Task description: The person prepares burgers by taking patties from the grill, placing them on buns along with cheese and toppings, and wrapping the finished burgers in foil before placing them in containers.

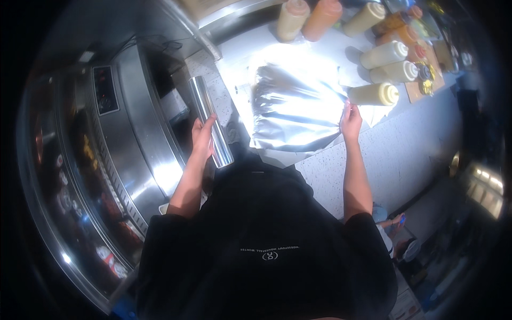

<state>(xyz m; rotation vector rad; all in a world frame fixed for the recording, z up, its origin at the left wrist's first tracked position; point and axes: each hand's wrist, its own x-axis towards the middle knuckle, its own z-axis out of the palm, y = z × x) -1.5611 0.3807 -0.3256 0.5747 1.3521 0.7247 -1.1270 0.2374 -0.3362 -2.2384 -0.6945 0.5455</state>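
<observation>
My left hand (204,136) grips a roll of shiny silver foil (210,120), held upright and tilted beside the counter's left edge. On the white counter (236,52) lies a wide sheet of aluminium foil (296,108), gathered and creased, with strong glare on its upper part. At its right edge, my right hand (350,120) pinches the foil between thumb and fingers. Just above that hand a yellow-filled squeeze bottle (374,95) lies against or very near the foil. Whatever is under the foil is hidden.
Several squeeze bottles (385,55) with pale and orange sauces stand along the counter's far and right sides, near a brown board (416,92). A stainless-steel unit (132,132) with a control panel (106,90) is at the left. Another person (390,230) is at the lower right.
</observation>
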